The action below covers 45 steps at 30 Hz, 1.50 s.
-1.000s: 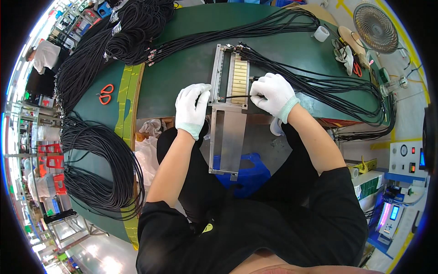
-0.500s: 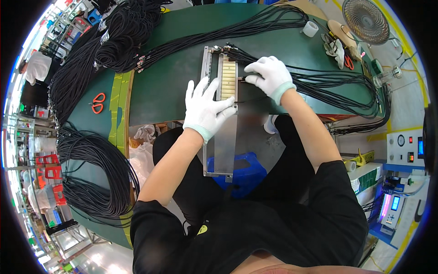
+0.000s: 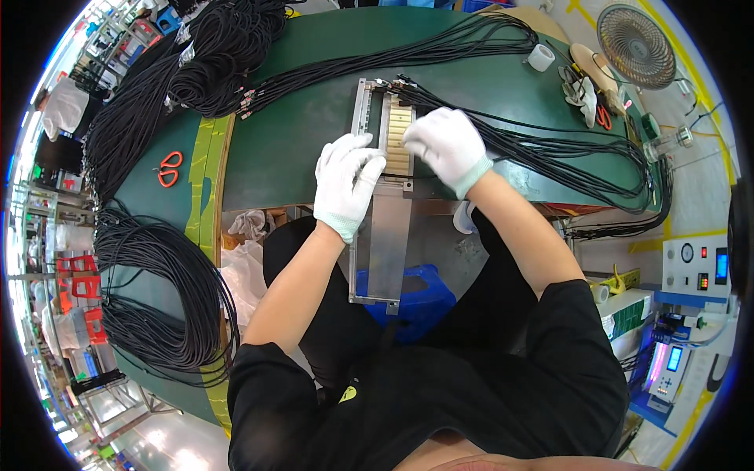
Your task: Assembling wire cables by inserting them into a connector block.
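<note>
Metal jig (image 3: 379, 235), a long flat grey tray with a ribbed tan comb block (image 3: 399, 133), lies at centre, overhanging the green table's (image 3: 290, 149) near edge toward six o'clock. White-gloved left hand (image 3: 345, 184) rests on its left rail, fingers together and curled. White-gloved right hand (image 3: 448, 145) covers the comb's right side; its fingertips are hidden. Thin black cables (image 3: 550, 149) sweep toward three o'clock. Bare tabletop lies at nine o'clock, before the red scissors (image 3: 168, 168).

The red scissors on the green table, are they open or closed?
Closed, it seems. The red scissors lie flat on the green table, far from both gloved hands, with the two handle loops close together. The blades are too small to see clearly.
</note>
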Motion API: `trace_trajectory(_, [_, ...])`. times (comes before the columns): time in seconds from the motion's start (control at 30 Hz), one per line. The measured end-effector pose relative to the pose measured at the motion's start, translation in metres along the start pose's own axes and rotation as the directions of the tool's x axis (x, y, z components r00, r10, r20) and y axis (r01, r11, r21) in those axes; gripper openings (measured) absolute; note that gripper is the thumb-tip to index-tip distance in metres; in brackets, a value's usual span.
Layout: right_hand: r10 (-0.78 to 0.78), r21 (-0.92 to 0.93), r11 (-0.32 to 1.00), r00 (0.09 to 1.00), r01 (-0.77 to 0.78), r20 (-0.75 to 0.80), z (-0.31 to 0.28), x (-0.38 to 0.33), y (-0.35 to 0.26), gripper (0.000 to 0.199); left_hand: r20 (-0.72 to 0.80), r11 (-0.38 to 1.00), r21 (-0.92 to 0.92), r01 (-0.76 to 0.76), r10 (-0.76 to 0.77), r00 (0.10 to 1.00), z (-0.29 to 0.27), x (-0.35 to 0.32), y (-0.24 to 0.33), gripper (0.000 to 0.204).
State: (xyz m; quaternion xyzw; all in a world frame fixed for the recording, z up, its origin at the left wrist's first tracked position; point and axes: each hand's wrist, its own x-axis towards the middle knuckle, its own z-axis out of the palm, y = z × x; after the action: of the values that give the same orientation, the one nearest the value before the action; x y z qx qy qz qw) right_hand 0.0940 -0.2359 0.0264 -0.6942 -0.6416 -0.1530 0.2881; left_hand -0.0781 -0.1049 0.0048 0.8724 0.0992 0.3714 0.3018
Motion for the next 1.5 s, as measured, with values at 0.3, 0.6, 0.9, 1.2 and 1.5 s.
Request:
trace_trajectory(0.3, [0.111, 0.288, 0.948, 0.989, -0.134, 0.095, -0.002, -0.001, -0.031, 0.018, 0.077, 0.999, 0.012, -0.03, 0.029, 0.997, -0.006, 0.001, -0.002, 0.012])
trace_trajectory(0.6, [0.158, 0.357, 0.887, 0.919, -0.292, 0.361, -0.027, -0.01, 0.003, 0.013, -0.066, 0.994, 0.076, 0.075, -0.07, 0.995, -0.011, -0.004, -0.022, 0.015])
trace_trajectory(0.9, [0.081, 0.065, 0.993, 0.959, -0.102, 0.271, -0.019, -0.015, -0.001, 0.009, 0.005, 0.975, 0.09, 0.206, -0.207, 0.978, -0.012, -0.007, -0.026, 0.014])
trace_trajectory(1.2, [0.068, 0.052, 0.995, 0.969, -0.082, 0.238, -0.017, -0.013, -0.004, 0.013, 0.083, 0.963, 0.078, 0.257, -0.263, 0.961, -0.015, -0.006, -0.025, 0.025])
trace_trajectory(1.5, [0.062, -0.069, 0.997, 0.958, -0.044, 0.279, -0.005, -0.017, -0.013, 0.009, 0.114, 0.993, 0.032, 0.11, -0.113, 0.987, -0.009, -0.009, -0.006, 0.023])
